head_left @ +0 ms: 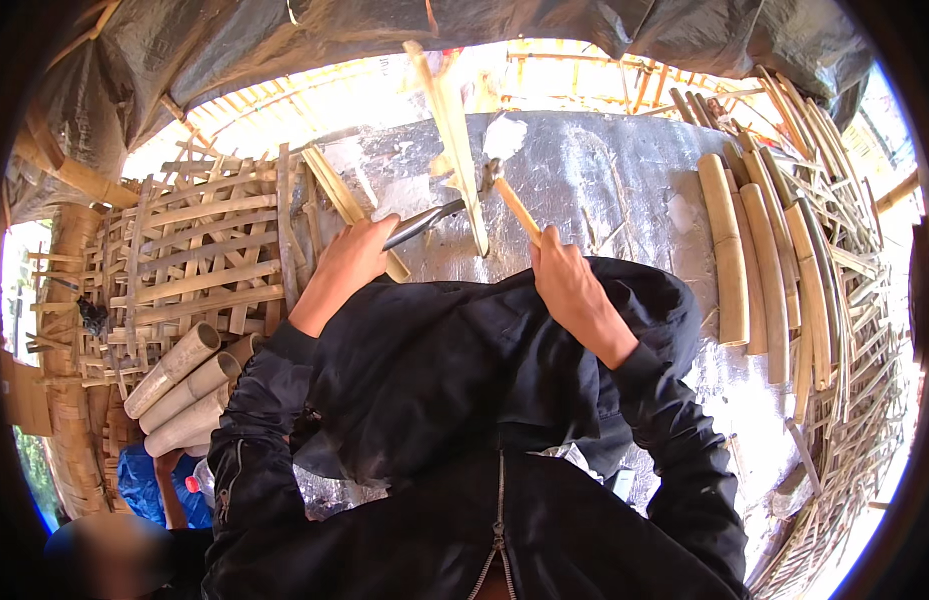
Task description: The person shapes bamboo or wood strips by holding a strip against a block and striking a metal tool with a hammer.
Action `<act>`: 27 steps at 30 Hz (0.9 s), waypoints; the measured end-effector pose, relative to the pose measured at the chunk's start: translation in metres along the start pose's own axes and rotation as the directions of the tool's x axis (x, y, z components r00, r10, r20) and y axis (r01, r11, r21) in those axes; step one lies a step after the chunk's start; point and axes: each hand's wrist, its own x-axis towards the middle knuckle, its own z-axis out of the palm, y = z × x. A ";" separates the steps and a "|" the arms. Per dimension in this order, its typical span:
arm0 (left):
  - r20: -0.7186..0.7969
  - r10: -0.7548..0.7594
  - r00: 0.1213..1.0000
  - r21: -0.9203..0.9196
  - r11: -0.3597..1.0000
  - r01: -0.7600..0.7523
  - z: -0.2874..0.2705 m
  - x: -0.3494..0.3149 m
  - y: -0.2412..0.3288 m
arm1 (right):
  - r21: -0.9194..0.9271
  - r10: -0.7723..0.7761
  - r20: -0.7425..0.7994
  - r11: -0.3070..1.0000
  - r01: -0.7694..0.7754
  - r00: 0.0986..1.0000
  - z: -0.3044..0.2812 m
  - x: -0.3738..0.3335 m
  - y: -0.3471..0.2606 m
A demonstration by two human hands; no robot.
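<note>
A long split bamboo strip (452, 140) with a ragged, splintered edge stands in front of me, its lower end near the silver sheet. My left hand (353, 262) is closed round a dark, shiny-handled tool (423, 224), whose tip meets the strip's left side. The kind of tool cannot be made out. On the other side, my right hand (573, 283) grips the wooden handle of a hammer (518, 211). The hammer's head is close to the strip's right edge; whether they touch is unclear. Another pair of bamboo slats (335, 187) lies beside my left hand.
A silver sheet (565, 160) covers the surface ahead. Woven bamboo lattice (200, 245) and bamboo tubes (190, 385) are at left. Several bamboo lengths (725, 250) lie at right before a lattice wall (865, 400). Another person (110, 560) is at lower left; dark tarp (285, 50) hangs above.
</note>
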 end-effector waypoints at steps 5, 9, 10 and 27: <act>0.010 -0.062 0.998 0.041 0.997 0.061 0.008 -0.014 -0.013 | 0.147 0.109 -0.058 0.984 -0.099 0.992 -0.108 0.042 -0.050; 0.001 -0.039 0.999 0.004 0.999 0.039 0.008 -0.002 0.003 | 0.157 0.067 -0.267 0.987 -0.026 0.961 -0.069 0.037 -0.037; -0.023 -0.021 1.000 0.014 1.000 0.022 0.006 -0.002 0.007 | 0.100 0.036 -0.176 0.995 -0.019 0.984 -0.045 0.024 -0.023; -0.001 -0.038 0.999 0.065 0.997 0.038 0.023 0.001 -0.013 | 0.027 -0.142 -0.077 0.989 0.144 0.987 -0.016 -0.006 0.013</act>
